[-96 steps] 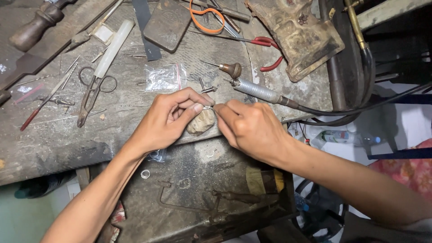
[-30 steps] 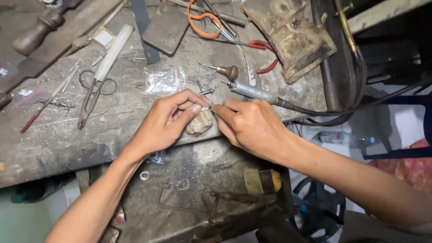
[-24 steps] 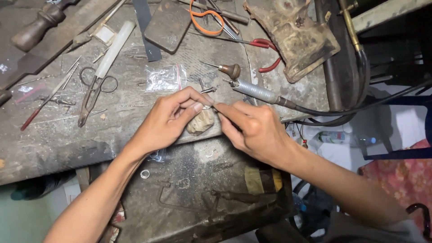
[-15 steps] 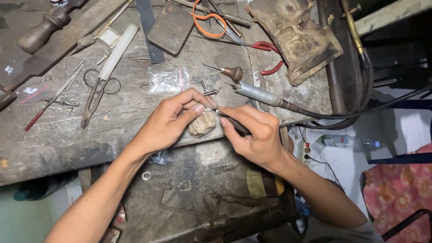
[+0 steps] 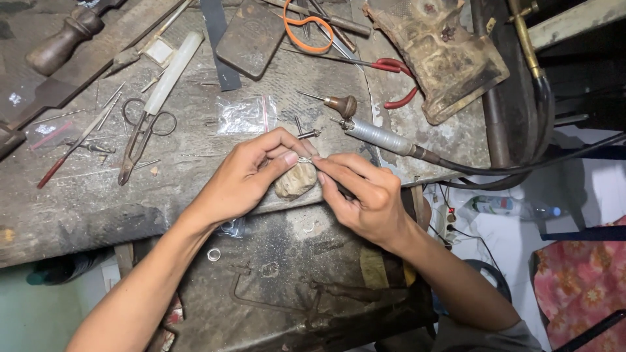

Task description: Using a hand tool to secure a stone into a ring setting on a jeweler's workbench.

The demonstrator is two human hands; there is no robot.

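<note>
**Two hands meeting over a small metal piece at the bench edge**

Seen left to right. On the worn workbench (image 5: 85,208) I count one wooden-handled tool (image 5: 62,44) at the far left, one red-tipped rod (image 5: 68,153), one pair of small scissors (image 5: 140,137), one white tube (image 5: 171,73), one clear plastic bag (image 5: 246,115), one dark flat block (image 5: 251,40), one orange-handled tool (image 5: 306,26), one red-handled pair of pliers (image 5: 391,81), one wooden-knobbed awl (image 5: 336,103), one ribbed rotary handpiece (image 5: 385,138) on a dark cable, and one battered block (image 5: 433,55) at upper right.

My left hand (image 5: 244,179) comes in from the lower left; its fingers are curled nearly closed, thumb and forefinger pinching a small metal piece (image 5: 304,159). That piece lies between the two hands, just above a pale, lumpy bench peg (image 5: 295,181) at the bench's front edge, on which the left fingers rest. My right hand (image 5: 362,202) comes in from the lower right, fingers drawn together around a thin dark tool (image 5: 340,189) whose tip points toward the piece.

The piece is too small for me to make out its shape, and fingertips cover most of it. The thin tool is largely hidden in the right palm. Below the bench, one small ring (image 5: 214,254) lies on a dark tray (image 5: 287,274); the tray's lower end is cut off.
</note>
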